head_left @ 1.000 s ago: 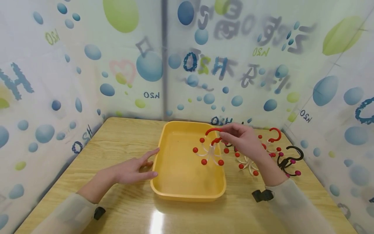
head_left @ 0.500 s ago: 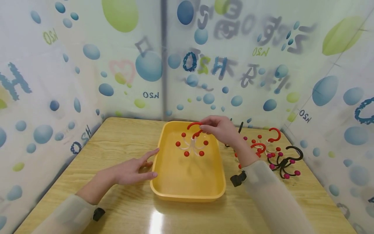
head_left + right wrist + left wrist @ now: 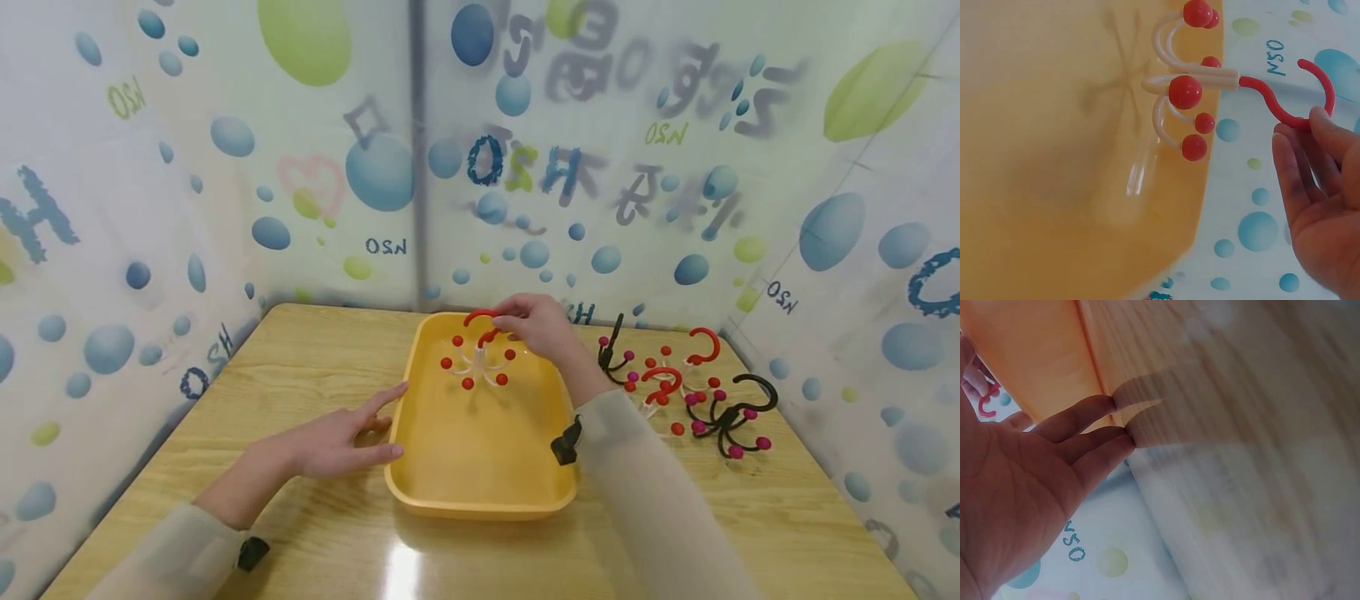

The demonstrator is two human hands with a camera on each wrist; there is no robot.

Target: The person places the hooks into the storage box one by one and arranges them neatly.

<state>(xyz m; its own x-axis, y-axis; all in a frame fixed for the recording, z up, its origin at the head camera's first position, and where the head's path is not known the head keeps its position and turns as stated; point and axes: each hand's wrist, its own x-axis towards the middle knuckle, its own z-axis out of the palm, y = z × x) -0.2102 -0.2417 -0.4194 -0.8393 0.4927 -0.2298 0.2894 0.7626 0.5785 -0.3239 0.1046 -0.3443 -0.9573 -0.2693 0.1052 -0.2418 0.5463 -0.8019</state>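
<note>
My right hand (image 3: 538,327) pinches the red hook of a white rotating multi-arm hook hanger (image 3: 1210,77). Red balls tip its curved white arms. The hanger hangs upright over the back half of a yellow tray (image 3: 480,454), and its shadow falls on the tray floor. In the right wrist view, thumb and fingertips (image 3: 1320,116) meet on the red hook. My left hand (image 3: 337,440) lies against the tray's left side, its fingers spread and fairly straight at the rim. From the left wrist view, the palm (image 3: 1016,487) shows with fingertips at the tray's outer wall.
Right of the tray on the wooden table (image 3: 315,350) lie more hangers: a black one with pink balls (image 3: 727,419), another black one (image 3: 607,357), and red-and-white ones with a red hook (image 3: 707,343) upright. Patterned curtains (image 3: 615,167) enclose the table's back and sides.
My right hand has carried the red-and-white hanger leftward, from the tray's right edge to over its back middle. The left hand has stayed at the tray's left side.
</note>
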